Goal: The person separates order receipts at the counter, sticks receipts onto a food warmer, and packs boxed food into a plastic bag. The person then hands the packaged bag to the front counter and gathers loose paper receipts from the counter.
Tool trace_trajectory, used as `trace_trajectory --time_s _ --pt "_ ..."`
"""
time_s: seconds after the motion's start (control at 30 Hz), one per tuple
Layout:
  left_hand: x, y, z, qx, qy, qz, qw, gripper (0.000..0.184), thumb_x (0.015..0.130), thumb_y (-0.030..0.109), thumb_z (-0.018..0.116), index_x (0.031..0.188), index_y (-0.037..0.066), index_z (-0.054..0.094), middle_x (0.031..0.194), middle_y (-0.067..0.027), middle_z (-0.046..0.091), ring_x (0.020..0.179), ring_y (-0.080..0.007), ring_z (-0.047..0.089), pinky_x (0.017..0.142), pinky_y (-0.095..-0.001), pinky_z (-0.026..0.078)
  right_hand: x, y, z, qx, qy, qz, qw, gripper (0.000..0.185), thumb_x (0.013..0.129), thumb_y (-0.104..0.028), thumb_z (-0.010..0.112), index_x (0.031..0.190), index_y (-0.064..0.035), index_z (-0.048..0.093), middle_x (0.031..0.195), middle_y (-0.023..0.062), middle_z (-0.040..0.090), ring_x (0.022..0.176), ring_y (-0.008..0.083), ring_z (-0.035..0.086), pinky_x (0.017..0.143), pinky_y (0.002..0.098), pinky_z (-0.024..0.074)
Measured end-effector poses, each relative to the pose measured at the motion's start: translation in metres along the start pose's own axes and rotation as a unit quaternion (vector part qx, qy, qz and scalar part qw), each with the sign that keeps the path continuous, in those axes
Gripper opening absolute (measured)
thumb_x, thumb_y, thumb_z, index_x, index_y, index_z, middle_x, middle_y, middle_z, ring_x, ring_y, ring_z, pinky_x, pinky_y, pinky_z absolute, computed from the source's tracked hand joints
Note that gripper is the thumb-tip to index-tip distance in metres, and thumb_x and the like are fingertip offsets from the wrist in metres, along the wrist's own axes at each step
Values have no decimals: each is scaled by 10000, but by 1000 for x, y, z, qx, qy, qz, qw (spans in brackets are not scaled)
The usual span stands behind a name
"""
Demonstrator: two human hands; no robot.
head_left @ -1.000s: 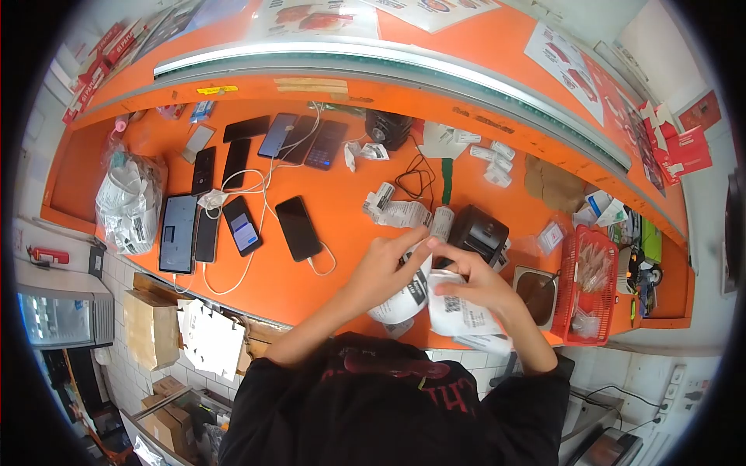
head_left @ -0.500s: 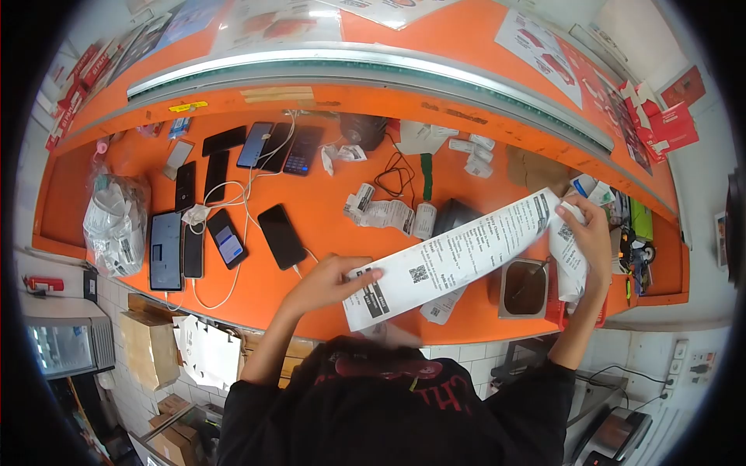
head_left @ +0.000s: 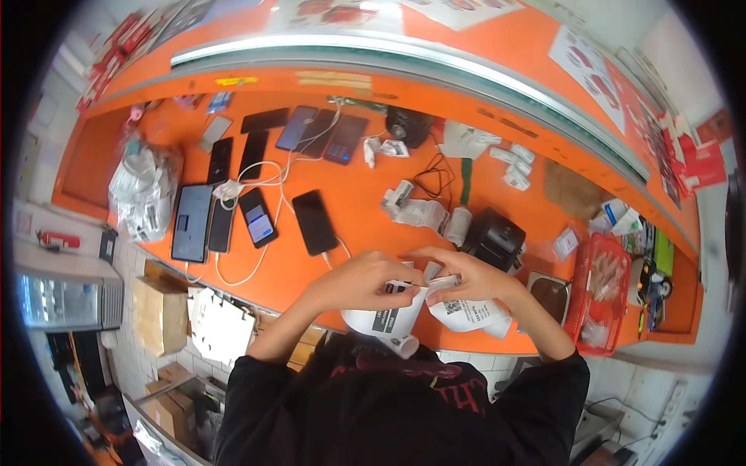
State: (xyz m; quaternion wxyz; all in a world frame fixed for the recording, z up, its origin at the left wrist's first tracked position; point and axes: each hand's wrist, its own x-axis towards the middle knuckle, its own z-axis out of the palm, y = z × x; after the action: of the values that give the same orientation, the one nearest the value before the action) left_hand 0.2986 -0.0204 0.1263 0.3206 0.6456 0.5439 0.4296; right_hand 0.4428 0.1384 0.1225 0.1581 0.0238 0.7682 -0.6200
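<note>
A long printed receipt (head_left: 382,320) hangs bunched over the counter's near edge, its lower end curling. My left hand (head_left: 365,283) pinches its upper edge, with bold print showing below the fingers. Close beside it, my right hand (head_left: 470,278) is closed on the receipt paper (head_left: 470,313) with a QR code. Between my fingertips the paper is gathered; whether it is one strip or two there, I cannot tell. Just beyond my right hand stands a black receipt printer (head_left: 495,237). Curled receipts (head_left: 423,211) lie on the counter past my hands.
Several phones (head_left: 312,223) with white charging cables and a tablet (head_left: 192,221) lie on the orange counter (head_left: 365,233) at left. A plastic bag of paper (head_left: 141,194) sits at far left. On the right are a metal container (head_left: 549,293) and a red basket (head_left: 604,279).
My hands have come together from wide apart, so the receipt that was stretched out is now bunched between them. The view has shifted, showing the printer and red basket more fully.
</note>
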Motion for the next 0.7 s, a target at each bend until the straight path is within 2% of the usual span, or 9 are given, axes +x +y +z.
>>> trace_trajectory --time_s 0.07,0.27,0.33,0.43,0.5,0.53,0.57,0.67,0.7 --pt "-9 2 -2 24 -3 -34 999 137 776 201 576 770 76 632 518 -98 518 451 -247 512 461 -342 381 7 -6 1 86 -33 14 996 367 769 -227 659 1063 -61 516 832 37 589 760 103 553 650 253 439" --pt "-24 8 -11 21 57 -100 993 162 802 206 584 745 58 618 518 -97 509 435 -229 492 447 -313 371 22 -7 13 12 -67 -33 997 233 788 -228 637 921 -38 608 765 53 607 705 89 548 636 248 434" --pt "-30 8 -13 -8 51 -121 991 171 810 205 585 737 53 612 520 -95 503 438 -217 481 448 -300 369 21 -12 27 -2 -31 -59 998 207 786 -208 637 897 -35 613 659 58 588 569 101 536 549 258 422" --pt "-38 -2 -8 -90 92 -121 984 194 825 207 578 732 37 598 537 -88 497 458 -176 445 458 -278 360 16 -30 45 -188 159 -149 958 116 724 -80 666 695 -18 573 515 65 493 400 177 459 401 243 352" --pt "-45 -24 -1 -202 239 -176 933 220 853 175 543 725 1 586 575 -25 504 521 -62 437 491 -232 357 2 -41 48 -260 195 -197 925 134 706 -75 676 664 -26 558 518 60 497 393 182 461 392 246 351" --pt "-46 -35 -1 -201 242 -175 933 220 853 175 543 725 1 586 575 -25 504 521 -62 437 491 -232 357 -4 -44 43 -328 240 -244 880 157 688 -69 686 633 -34 543 520 55 501 386 186 464 384 249 351" --pt "-47 -47 -3 -129 287 -178 933 257 861 201 530 721 -11 566 558 -63 493 498 -108 428 479 -251 353 -5 -42 34 -287 233 -249 895 161 661 -67 700 608 -43 550 514 53 497 368 186 466 370 261 350" --pt "-46 -53 -8 -20 369 -197 908 339 881 249 489 715 -42 538 520 -132 455 458 -172 421 468 -286 358 -13 -46 -10 -166 248 -24 954 147 690 -111 688 730 -8 591 584 76 555 506 96 548 466 242 411" --pt "-45 -55 -8 -20 397 -237 887 356 885 261 478 720 -48 540 515 -149 448 447 -185 420 469 -300 361 -10 -35 -30 -169 269 14 948 171 729 -117 655 841 5 616 711 97 633 586 119 611 523 235 468"
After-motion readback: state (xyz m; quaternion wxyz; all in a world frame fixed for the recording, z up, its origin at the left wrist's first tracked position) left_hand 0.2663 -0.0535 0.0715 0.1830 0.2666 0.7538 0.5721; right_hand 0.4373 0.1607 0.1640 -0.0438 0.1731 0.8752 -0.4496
